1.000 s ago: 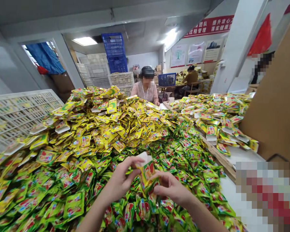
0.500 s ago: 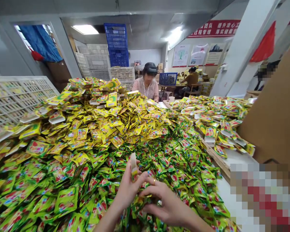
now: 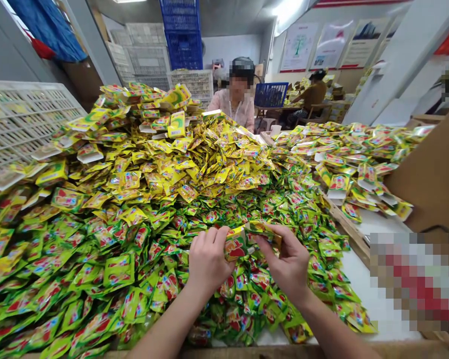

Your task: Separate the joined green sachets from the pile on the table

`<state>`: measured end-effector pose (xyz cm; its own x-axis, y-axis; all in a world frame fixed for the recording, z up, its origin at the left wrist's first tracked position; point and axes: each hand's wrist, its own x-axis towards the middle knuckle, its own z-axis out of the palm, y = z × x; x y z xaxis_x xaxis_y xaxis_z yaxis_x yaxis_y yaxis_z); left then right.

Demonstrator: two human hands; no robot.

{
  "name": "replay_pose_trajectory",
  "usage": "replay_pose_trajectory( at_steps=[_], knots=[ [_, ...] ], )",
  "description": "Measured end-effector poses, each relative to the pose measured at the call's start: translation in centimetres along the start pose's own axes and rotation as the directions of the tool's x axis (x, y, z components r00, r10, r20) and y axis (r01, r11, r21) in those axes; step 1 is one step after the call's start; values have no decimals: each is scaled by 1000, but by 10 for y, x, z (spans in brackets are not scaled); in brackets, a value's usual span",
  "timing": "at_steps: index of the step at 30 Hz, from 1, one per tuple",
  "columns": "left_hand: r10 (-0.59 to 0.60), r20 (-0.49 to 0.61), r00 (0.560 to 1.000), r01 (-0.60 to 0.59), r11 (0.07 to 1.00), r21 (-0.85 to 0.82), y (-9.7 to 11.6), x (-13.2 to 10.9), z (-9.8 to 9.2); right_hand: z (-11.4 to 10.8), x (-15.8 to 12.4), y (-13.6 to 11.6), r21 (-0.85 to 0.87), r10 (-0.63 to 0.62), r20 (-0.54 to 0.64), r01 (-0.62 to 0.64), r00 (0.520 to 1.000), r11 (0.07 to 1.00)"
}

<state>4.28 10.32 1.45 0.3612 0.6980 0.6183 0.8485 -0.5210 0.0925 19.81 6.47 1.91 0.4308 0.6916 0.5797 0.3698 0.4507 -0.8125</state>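
My left hand (image 3: 208, 260) is closed around a small yellow-and-green carton (image 3: 235, 244) with a red fruit picture, lying sideways with one end toward the right. Pinched between the thumb and fingers of my right hand (image 3: 291, 260) are green-and-yellow sachets (image 3: 261, 230), right at that end of the carton. Whether they are partly inside it I cannot tell; nor can I make out how many there are. Both hands are above a wide heap of green sachets (image 3: 119, 269), with yellow sachets (image 3: 205, 164) piled behind.
Small cartons (image 3: 175, 124) top the pile at the back left, beside a white plastic crate (image 3: 30, 119). A wooden strip (image 3: 346, 227) edges the heap on the right; more cartons (image 3: 366, 174) lie beyond it, near a brown cardboard sheet (image 3: 430, 189). A person (image 3: 237, 99) sits opposite.
My hands have moved up and apart. The carton, earlier upright in my left hand, now lies sideways, and sachets are at its right end. The view has tilted downward.
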Motion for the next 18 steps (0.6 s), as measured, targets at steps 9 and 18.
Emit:
replay_pose_trajectory(
  at_steps=[9, 18],
  knots=[
    [-17, 68, 998, 27, 987, -158, 0, 1, 2, 5, 0, 5, 62, 226, -23, -224, 974, 972],
    [-71, -38, 997, 69, 997, -33, -2, 1, 9, 1, 3, 3, 108, 295, 284, -336, 912, 936]
  ],
)
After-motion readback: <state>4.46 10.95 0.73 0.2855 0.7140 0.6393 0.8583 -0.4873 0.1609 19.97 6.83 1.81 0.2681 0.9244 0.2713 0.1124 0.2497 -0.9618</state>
